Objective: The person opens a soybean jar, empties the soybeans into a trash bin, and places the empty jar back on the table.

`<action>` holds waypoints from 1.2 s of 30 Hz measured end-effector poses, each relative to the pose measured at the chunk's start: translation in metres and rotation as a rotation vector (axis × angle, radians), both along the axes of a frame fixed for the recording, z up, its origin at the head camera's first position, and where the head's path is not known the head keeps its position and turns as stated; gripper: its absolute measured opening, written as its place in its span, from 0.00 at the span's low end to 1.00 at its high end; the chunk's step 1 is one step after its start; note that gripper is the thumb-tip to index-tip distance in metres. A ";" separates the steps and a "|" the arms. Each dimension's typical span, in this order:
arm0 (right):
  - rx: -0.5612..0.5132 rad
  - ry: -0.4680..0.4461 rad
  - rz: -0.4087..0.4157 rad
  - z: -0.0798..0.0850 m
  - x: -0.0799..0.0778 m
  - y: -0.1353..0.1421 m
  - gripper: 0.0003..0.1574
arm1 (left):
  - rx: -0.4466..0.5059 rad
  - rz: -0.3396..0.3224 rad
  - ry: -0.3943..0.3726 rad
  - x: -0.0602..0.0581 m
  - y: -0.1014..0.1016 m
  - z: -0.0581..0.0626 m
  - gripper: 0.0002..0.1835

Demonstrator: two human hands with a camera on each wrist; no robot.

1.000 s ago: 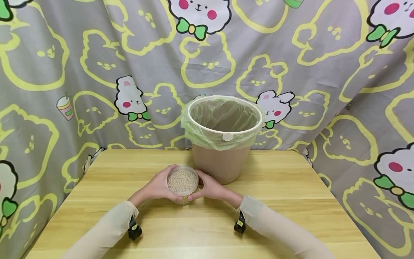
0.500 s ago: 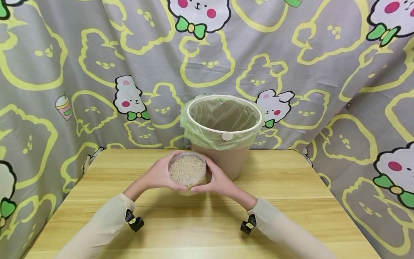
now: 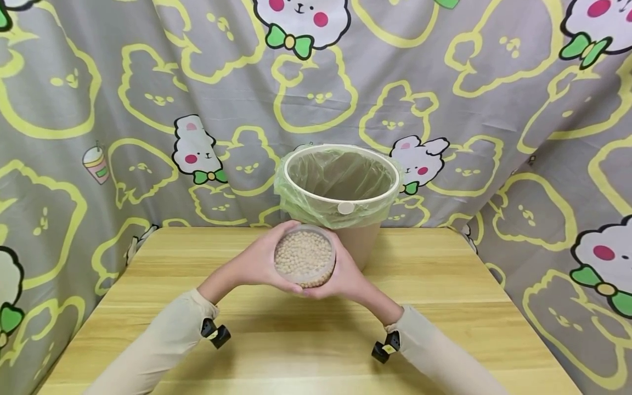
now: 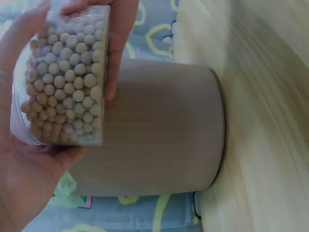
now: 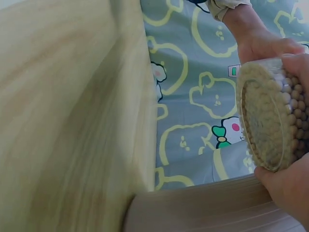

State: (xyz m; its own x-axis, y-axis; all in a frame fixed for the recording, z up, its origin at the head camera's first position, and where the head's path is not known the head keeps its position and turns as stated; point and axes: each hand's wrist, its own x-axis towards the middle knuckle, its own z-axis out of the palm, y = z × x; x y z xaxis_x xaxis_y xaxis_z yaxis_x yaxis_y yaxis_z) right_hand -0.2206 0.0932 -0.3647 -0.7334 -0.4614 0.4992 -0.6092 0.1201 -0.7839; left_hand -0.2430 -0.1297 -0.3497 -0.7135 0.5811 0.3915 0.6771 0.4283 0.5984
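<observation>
A clear round plastic tub (image 3: 304, 257) full of small beige balls is held up above the table, just in front of the bin. My left hand (image 3: 266, 258) grips its left side, fingers around the back and thumb at the front. On the other side my right hand (image 3: 345, 274) grips it too, the two thumbs almost meeting at the front. The left wrist view shows the balls (image 4: 67, 82) through the tub's wall. In the right wrist view the tub's round base (image 5: 263, 121) shows, raised off the wood.
A beige waste bin (image 3: 362, 241) with a pale green liner (image 3: 316, 206) folded over its rim stands at the back of the wooden table (image 3: 276, 340). A grey curtain (image 3: 237, 99) with cartoon prints hangs behind and along both sides.
Both hands have lifted the tub from low over the table and carried it up and to the right, closer to the front of the bin. The bin has stayed put.
</observation>
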 end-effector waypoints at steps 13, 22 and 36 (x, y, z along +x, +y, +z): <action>0.019 -0.054 0.022 -0.005 0.005 0.006 0.72 | -0.147 -0.036 0.425 0.004 0.020 0.008 0.54; -0.023 -0.064 -0.008 -0.008 0.009 0.004 0.71 | -0.109 0.006 0.386 0.008 0.023 0.003 0.53; -0.087 -0.064 -0.072 -0.009 0.015 -0.003 0.71 | -0.094 0.147 0.344 0.018 0.032 0.010 0.52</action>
